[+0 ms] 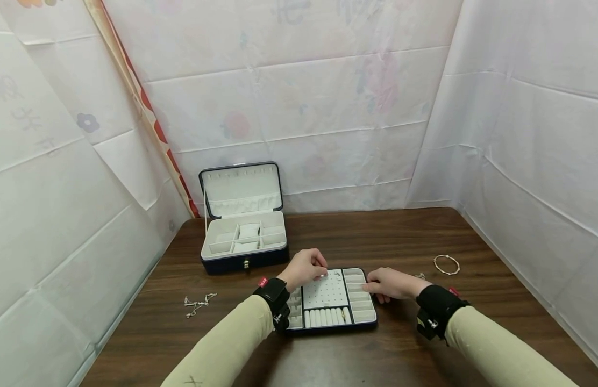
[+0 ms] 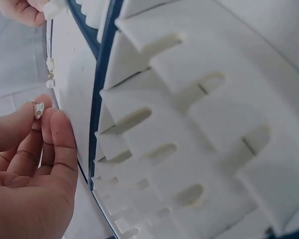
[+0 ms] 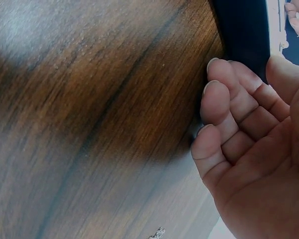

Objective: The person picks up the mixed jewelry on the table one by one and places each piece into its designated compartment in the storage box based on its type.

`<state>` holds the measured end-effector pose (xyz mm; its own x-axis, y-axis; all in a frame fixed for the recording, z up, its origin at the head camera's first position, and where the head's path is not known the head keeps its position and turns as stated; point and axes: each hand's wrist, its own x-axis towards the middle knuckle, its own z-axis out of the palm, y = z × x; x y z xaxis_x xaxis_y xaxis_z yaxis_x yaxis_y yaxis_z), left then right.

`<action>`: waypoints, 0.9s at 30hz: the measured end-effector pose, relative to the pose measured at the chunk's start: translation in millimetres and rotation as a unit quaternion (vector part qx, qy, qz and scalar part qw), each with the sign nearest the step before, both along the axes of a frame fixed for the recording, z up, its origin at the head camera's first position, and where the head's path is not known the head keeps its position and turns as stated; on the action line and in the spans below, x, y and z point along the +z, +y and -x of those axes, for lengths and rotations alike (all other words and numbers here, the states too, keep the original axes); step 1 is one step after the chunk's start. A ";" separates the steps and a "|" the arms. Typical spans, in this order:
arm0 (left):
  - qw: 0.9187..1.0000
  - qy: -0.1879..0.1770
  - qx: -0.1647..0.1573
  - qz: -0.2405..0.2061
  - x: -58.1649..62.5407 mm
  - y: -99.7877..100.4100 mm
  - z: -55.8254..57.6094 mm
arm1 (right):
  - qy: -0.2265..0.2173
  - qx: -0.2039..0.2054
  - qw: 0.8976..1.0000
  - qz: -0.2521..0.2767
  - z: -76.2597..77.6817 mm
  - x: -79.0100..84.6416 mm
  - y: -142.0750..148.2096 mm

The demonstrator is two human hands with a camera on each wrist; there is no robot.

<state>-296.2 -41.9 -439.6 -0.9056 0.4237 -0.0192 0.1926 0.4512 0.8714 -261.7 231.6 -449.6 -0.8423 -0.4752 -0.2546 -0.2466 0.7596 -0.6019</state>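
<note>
My left hand (image 1: 305,269) is over the back left of a jewelry tray (image 1: 324,299) with a navy rim and white lining. Its thumb and fingers pinch a small, sparkly earring (image 2: 38,110), seen in the left wrist view. Another earring with a pearl-like drop (image 2: 50,79) is on the tray's white holed board. At the tray's right side, my right hand (image 1: 392,283) holds the edge, thumb on the rim and fingers curled against the navy outer wall (image 3: 241,35). A gold-coloured piece (image 1: 343,315) sits among the ring rolls at the front.
An open navy jewelry box (image 1: 244,257) with white compartments and small cushions stands at the back left. Silvery chain jewelry (image 1: 198,304) lies on the wooden table (image 1: 231,333) at left. A bangle (image 1: 446,264) and a small silvery piece (image 1: 420,276) lie at right.
</note>
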 end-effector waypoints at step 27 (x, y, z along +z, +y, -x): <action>0.997 0.026 0.013 0.070 -2.8 9.1 4.6 | 0.010 0.010 1.000 0.010 -1.5 -0.4 0.6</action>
<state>-300.8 -32.8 -442.4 -0.9173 0.3971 -0.0299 0.2222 0.5726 0.7891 -260.2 232.2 -450.0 -0.8370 -0.4973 -0.2284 -0.2735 0.7416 -0.6125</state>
